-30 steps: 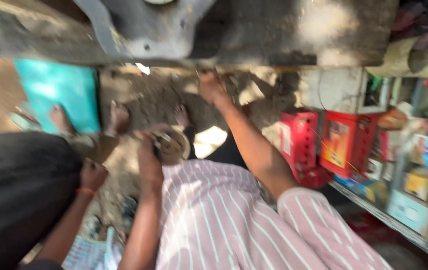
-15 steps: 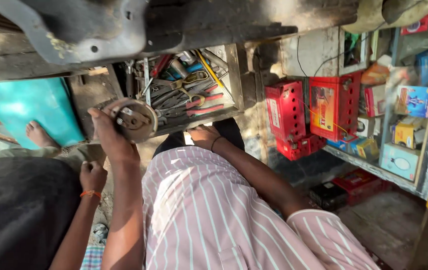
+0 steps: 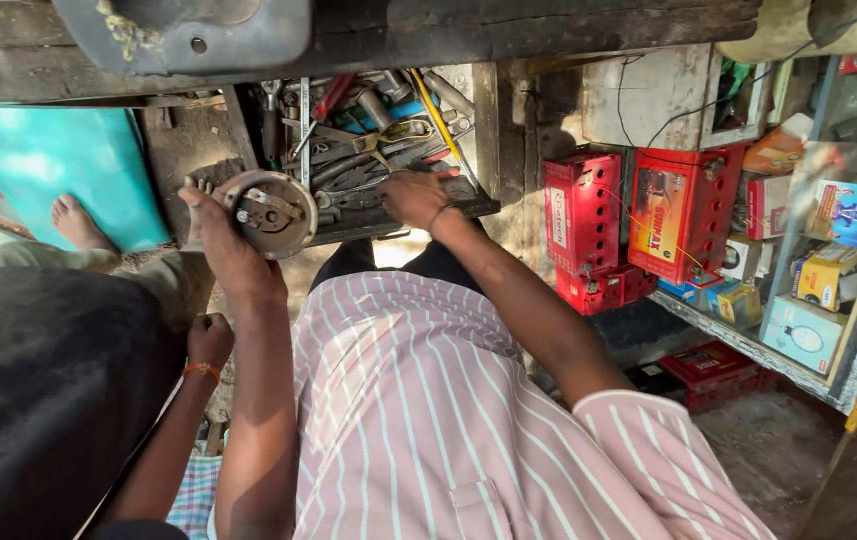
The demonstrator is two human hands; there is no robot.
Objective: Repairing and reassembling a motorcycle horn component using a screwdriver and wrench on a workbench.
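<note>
Holding a round metal part (image 3: pixel 270 212) up in front of the toolbox (image 3: pixel 388 150), the left hand (image 3: pixel 223 240) is closed around the part's left rim, fingers curled over the edge. The part is a rusty, greasy disc with small fittings on its face, tilted toward the camera and just beside the toolbox's left side. The right hand (image 3: pixel 413 197) is down in the open toolbox, resting on the heap of tools; its fingers are bent among them, but I cannot tell whether they grip anything. The two hands are well apart. The toolbox holds pliers, wrenches and screwdrivers with red and yellow handles, jumbled together.

To the left, another person's fist (image 3: pixel 210 338), with an orange band at the wrist, hangs below the left forearm, and a bare foot (image 3: pixel 76 222) rests near a turquoise panel (image 3: pixel 58 165). To the right stand red batteries (image 3: pixel 638 215), with shelves of small boxes (image 3: pixel 818 260) beyond them.
</note>
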